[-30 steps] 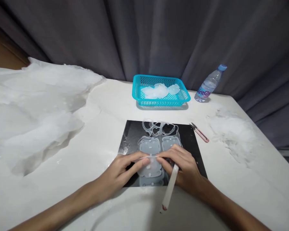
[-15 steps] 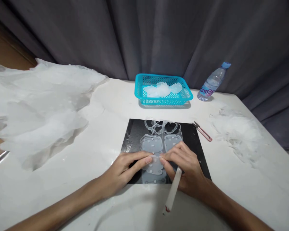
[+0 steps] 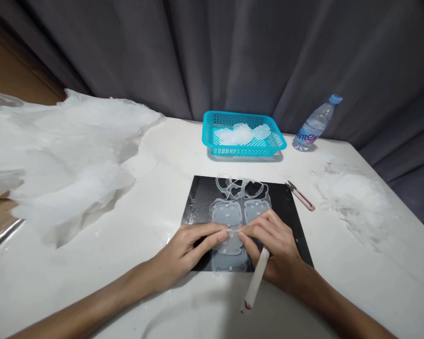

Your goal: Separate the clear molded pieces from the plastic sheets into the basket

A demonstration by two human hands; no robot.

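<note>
A translucent, rubbery-looking sheet (image 3: pixel 227 213) with rounded rectangular panels and looping thin edges lies on a black mat (image 3: pixel 286 207). My left hand (image 3: pixel 194 247) pinches a raised edge of one translucent panel (image 3: pixel 229 247) between thumb and fingers. Close beside it, my right hand (image 3: pixel 273 240) pinches the same edge with thumb and forefinger. A slim white stick-like tool (image 3: pixel 256 282) with a dark reddish mark near its lower end is also tucked in my right hand, pointing down toward me. Its upper end is hidden in the palm.
Behind the mat, a turquoise basket (image 3: pixel 243 153) holds several translucent pieces. A water bottle (image 3: pixel 313 125) stands to its right. Pink-handled thread snips (image 3: pixel 301 197) lie by the mat's right edge, near a pile of clear scraps (image 3: pixel 356 202). Whitish translucent sheets (image 3: pixel 74 160) are heaped at left.
The whole view has shifted slightly, so things sit a little further right and lower. Both hands keep their pinch on the panel's edge, with hardly any movement.
</note>
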